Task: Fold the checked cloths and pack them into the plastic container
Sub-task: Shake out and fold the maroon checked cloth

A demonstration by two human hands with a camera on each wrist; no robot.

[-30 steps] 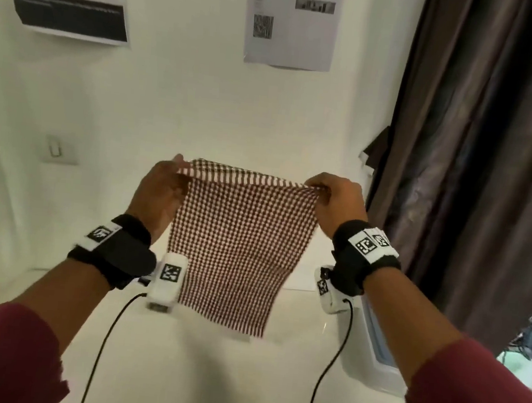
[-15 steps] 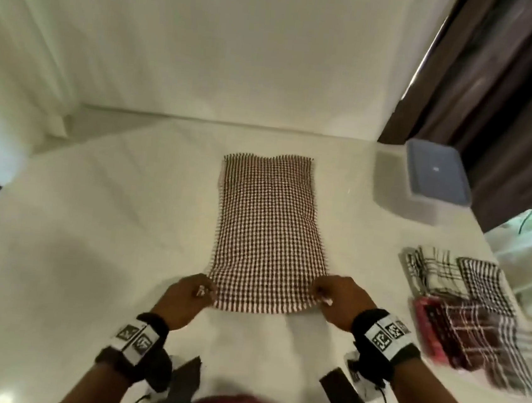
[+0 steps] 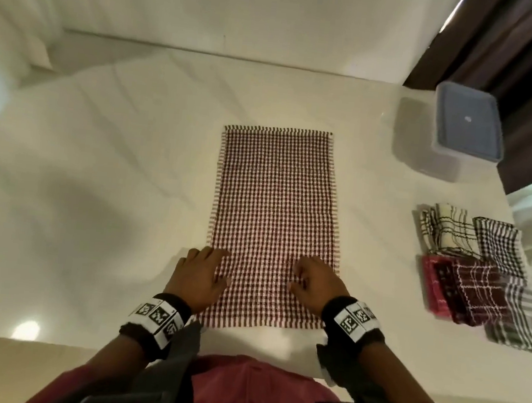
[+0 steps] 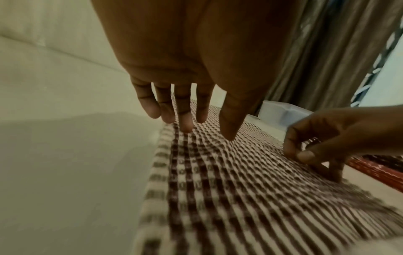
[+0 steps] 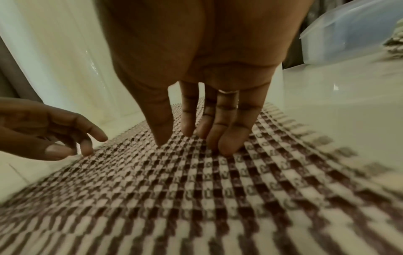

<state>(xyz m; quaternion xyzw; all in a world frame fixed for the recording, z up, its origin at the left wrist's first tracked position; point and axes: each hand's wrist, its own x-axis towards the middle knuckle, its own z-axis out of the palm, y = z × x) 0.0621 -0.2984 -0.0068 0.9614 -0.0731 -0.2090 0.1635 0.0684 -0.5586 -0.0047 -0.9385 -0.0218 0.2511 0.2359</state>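
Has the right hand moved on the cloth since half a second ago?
Yes. The right hand left the cloth's near right corner and now rests farther in, fingers on the weave.

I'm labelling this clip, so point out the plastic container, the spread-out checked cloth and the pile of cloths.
plastic container [image 3: 467,122]: head view, on its lid.
checked cloth [image 3: 276,202]: head view, its middle.
pile of cloths [image 3: 480,273]: head view, a dark red cloth.

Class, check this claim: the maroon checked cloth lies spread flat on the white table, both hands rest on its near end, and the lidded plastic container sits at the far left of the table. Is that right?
One detail is wrong: the plastic container sits at the far right of the table, not the left, as the head view shows. The maroon checked cloth does lie spread flat, with the left hand and right hand on its near end.
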